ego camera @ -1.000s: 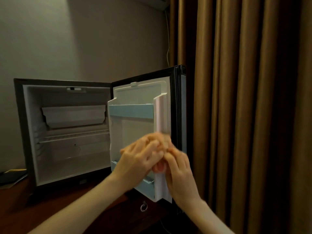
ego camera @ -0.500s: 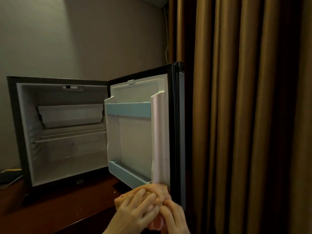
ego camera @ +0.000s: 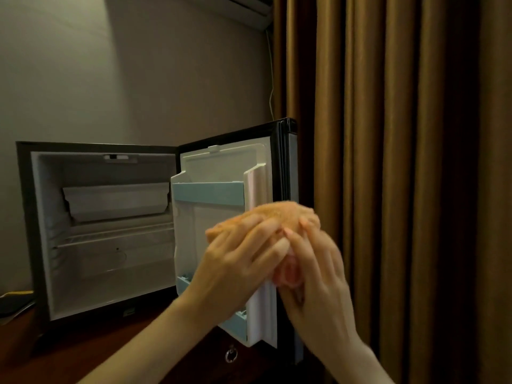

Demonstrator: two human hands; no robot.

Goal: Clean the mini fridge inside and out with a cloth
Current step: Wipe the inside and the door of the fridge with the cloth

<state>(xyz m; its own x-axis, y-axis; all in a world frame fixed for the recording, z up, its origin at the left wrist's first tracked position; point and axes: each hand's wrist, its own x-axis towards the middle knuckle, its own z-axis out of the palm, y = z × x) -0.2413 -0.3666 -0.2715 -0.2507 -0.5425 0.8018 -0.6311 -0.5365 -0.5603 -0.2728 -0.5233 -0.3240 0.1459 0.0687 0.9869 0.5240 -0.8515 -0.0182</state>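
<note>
The black mini fridge stands open on a dark wooden surface, its white inside empty. Its door swings out to the right, with pale blue shelf rails and a white gasket edge. An orange cloth is pressed against the door's free edge at mid height. My left hand lies over the cloth from the left, and my right hand clasps it from the right, around the door edge. Both hands are blurred by motion.
Brown curtains hang close behind the door on the right. A grey wall stands behind the fridge, with an air conditioner at the top. A metal ring pull shows on the wooden furniture below the door. Dark items lie at far left.
Both hands with the cloth slid down the door's edge to its bottom, then came back up to mid height. The view shifted slightly.
</note>
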